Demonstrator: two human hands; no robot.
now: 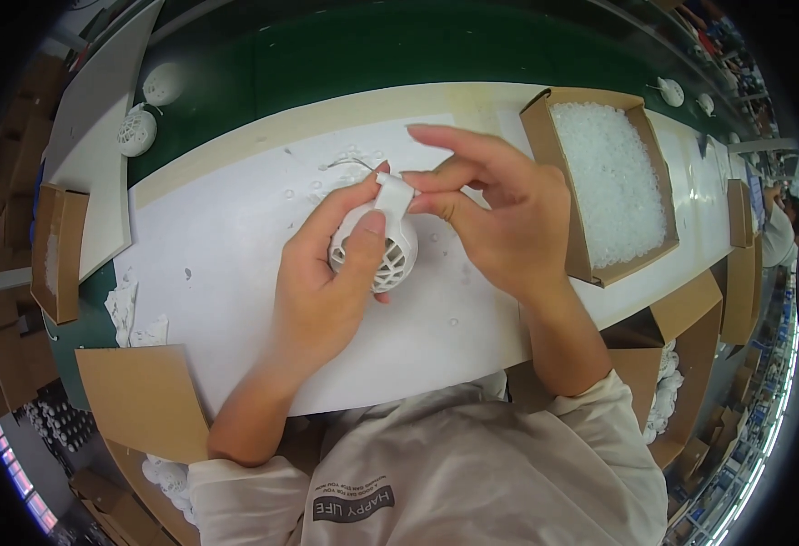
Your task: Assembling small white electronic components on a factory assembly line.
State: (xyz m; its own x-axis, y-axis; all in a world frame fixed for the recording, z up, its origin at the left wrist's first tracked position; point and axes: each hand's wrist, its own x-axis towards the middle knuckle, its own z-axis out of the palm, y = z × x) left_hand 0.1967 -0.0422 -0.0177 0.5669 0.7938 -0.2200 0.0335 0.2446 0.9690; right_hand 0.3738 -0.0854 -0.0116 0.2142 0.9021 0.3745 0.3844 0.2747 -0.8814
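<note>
My left hand (317,282) is wrapped round a white plastic housing (397,250) with a round, lattice-patterned body and a short neck pointing away from me. Its thumb lies across the front of the housing. A thin wire (352,162) sticks out by the neck. My right hand (517,214) has thumb and index finger pinched together against the right side of the neck, while other fingers are raised. Whatever sits between those fingertips is too small to make out. Small clear pieces (290,194) lie scattered on the white work surface (236,300).
An open carton (581,227) full of small clear pieces stands at the right. Similar white housings (137,132) sit on the green belt (345,45) at far left and far right. Open boxes (145,391) holding white parts flank me, and crumpled white scraps (122,309) lie left.
</note>
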